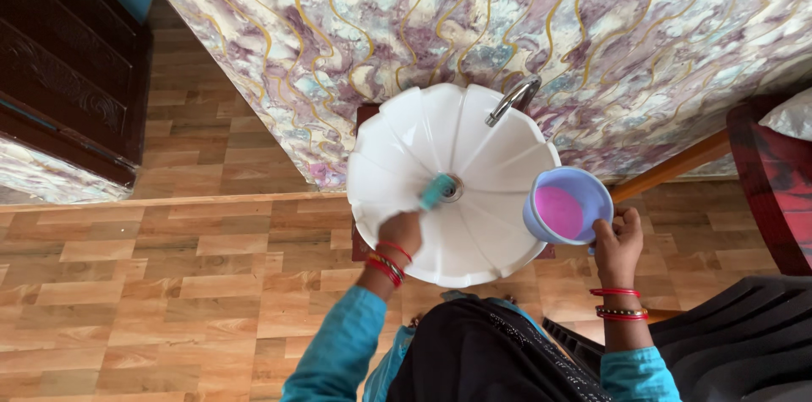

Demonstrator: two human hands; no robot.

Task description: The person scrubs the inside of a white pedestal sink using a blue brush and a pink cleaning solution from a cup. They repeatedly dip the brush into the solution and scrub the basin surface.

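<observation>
A teal brush point(437, 191) is being held by the left hand point(400, 233), the fingers being closed around its handle, and its head is being pressed inside the white scalloped basin point(397, 157), right beside the drain point(452, 189) at the basin's centre; the brush is blurred, so its exact shape cannot be told. A lavender plastic mug point(567, 206) holding a pink content is being gripped by the right hand point(617, 241), fingers curled about its handle side, and the mug is being kept over the basin's right rim, tilted slightly toward the bowl. Red bangles are being worn on both wrists, and teal sleeves are being seen just below the basin's near edge. A curved chrome tap point(512, 99) is being seen at the basin's far rim, arching toward the bowl. Behind the basin a marbled purple and cream wall point(592, 21) is being shown. Wood-patterned floor tiles point(169, 284) are being seen to the left of the basin, with a dark carved wooden door point(59, 64) farther left. A black plastic chair point(736, 334) is standing to the right of the basin, near the person's right arm.
</observation>
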